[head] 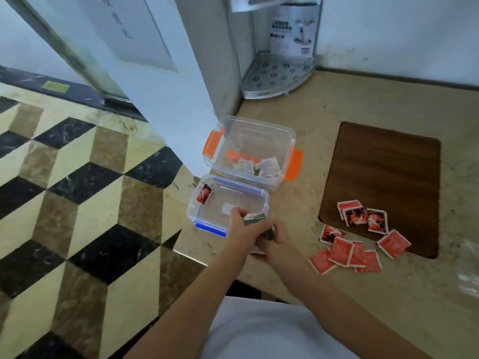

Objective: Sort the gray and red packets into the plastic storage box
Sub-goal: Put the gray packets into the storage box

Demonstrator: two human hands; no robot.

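Both hands meet at the front-right corner of the blue-clipped box (207, 224), near the tabletop (298, 117) edge. Left hand (239, 229) pinches a crumpled gray packet (252, 218), held over the box's near rim. Right hand (276, 240) sits just beside it, touching the left; fingers curled around something dark, but what it holds is too blurred to tell. Inside the blue-clipped box: one red packet (204, 194) leaning against the far-left wall. Orange-clipped box (259, 130) sits directly behind it, touching, with several pale gray packets (256, 167) in its near half. Loose red packets (359, 237) are spread to the right of the hands, well apart from them, some on the tabletop and some on the brown mat (388, 164). Corner rack (277, 73) stands at the back against the wall.
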